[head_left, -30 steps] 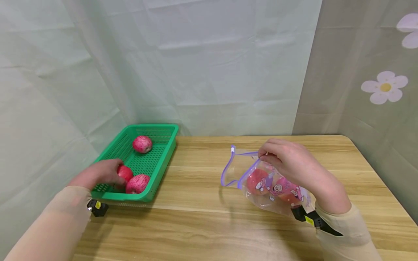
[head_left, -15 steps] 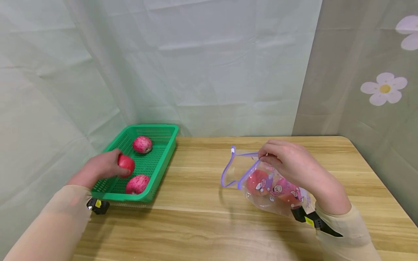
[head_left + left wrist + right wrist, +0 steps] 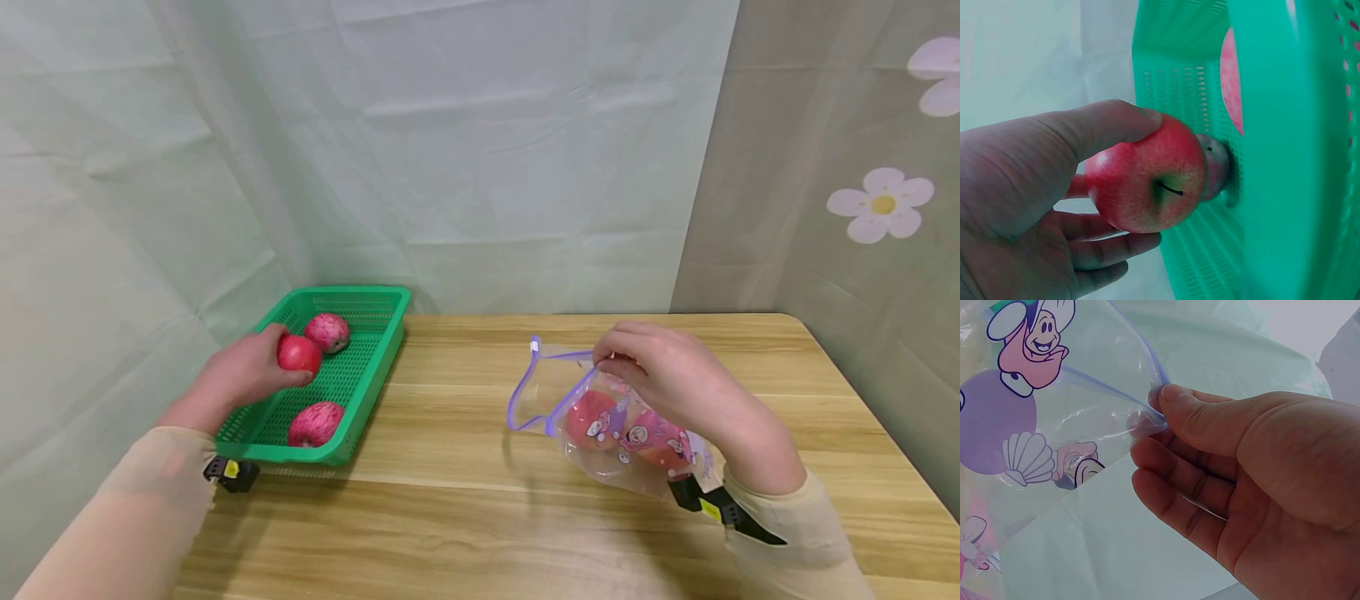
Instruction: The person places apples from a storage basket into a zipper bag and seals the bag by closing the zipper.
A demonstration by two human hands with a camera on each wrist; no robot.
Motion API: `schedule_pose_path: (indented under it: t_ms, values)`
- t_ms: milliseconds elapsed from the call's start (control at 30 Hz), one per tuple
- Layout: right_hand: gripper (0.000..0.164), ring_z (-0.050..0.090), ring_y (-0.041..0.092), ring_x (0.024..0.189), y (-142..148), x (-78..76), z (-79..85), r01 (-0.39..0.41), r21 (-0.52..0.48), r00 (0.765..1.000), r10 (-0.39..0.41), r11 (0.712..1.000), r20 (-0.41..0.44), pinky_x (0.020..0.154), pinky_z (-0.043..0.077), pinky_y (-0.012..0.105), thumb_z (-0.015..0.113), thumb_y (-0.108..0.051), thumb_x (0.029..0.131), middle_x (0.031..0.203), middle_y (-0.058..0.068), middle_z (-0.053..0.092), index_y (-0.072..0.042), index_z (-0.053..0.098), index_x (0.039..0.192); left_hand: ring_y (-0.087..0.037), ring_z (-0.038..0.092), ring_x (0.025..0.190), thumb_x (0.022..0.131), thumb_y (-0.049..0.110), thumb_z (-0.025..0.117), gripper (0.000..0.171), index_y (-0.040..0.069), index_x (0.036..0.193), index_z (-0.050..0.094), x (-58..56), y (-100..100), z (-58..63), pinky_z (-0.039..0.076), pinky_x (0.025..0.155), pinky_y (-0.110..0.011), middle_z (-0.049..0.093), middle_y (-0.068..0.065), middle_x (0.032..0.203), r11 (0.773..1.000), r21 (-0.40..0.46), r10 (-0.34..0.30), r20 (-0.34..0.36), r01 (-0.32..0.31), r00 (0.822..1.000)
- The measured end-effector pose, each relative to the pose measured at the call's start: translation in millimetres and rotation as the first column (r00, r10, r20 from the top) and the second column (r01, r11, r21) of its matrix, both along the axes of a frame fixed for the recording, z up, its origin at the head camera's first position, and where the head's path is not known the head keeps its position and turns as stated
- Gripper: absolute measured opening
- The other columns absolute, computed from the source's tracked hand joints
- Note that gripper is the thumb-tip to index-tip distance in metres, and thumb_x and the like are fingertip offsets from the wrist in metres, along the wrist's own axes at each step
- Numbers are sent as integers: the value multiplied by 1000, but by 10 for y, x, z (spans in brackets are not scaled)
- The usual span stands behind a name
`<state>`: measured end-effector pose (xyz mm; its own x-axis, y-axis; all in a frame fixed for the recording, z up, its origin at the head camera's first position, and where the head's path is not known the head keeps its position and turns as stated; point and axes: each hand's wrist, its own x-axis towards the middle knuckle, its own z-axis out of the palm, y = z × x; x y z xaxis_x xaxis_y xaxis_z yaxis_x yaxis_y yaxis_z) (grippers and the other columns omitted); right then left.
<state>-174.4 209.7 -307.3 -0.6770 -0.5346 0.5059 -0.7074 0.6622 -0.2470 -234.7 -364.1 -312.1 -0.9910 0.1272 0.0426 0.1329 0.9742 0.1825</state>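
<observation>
My left hand (image 3: 243,372) grips a red apple (image 3: 299,356) and holds it over the green basket (image 3: 375,375). In the left wrist view, the thumb and fingers wrap that apple, its stem showing. Two streaked red apples lie in the basket, one apple (image 3: 327,332) toward the back and another apple (image 3: 317,424) by the near side. On the right, my right hand (image 3: 663,367) pinches the purple edge of a clear zip bag (image 3: 637,475) printed with cartoon figures. Its mouth gapes to the left, and red apples (image 3: 590,419) show through the plastic.
The basket stands at the left of the wooden table (image 3: 450,517), close to a pale cloth backdrop (image 3: 487,167). A grey cloth with a flower print (image 3: 883,205) hangs at the right, beside the table's edge.
My left hand has lifted the apple from the near-left part of the basket and moved it up and right. The right hand and the bag have stayed in place.
</observation>
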Motion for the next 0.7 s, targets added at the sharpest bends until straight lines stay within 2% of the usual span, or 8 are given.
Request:
schedule_pose_path:
  t_ms: [167, 433, 700]
  values:
    - [22, 69, 12, 88, -1, -5, -1, -1, 2, 1000, 1, 1000, -1, 81, 61, 44, 85, 0, 95, 100, -11, 74, -19, 78, 102, -39, 65, 91, 90, 39, 88, 81, -14, 138, 50, 0, 99, 19, 57, 70, -54, 67, -26, 108, 1000, 6, -9, -42, 10, 999]
    - [22, 69, 12, 87, -7, -5, 3, 1, 3, 1000, -1, 1000, -7, 80, 60, 43, 85, 0, 95, 99, -11, 74, -20, 78, 101, -46, 64, 102, 91, 37, 88, 81, -11, 142, 49, -4, 302, 61, 59, 75, -62, 64, -32, 117, 1000, 17, -24, -108, 26, 994]
    - [22, 69, 11, 87, -8, -5, 4, 1, 8, 1000, -1, 1000, 0, 80, 60, 43, 85, 0, 95, 99, -12, 73, -20, 78, 102, -50, 63, 108, 90, 38, 88, 85, -9, 148, 48, -3, 583, 97, 60, 80, -67, 61, -33, 125, 1000, 12, -27, -126, 29, 992]
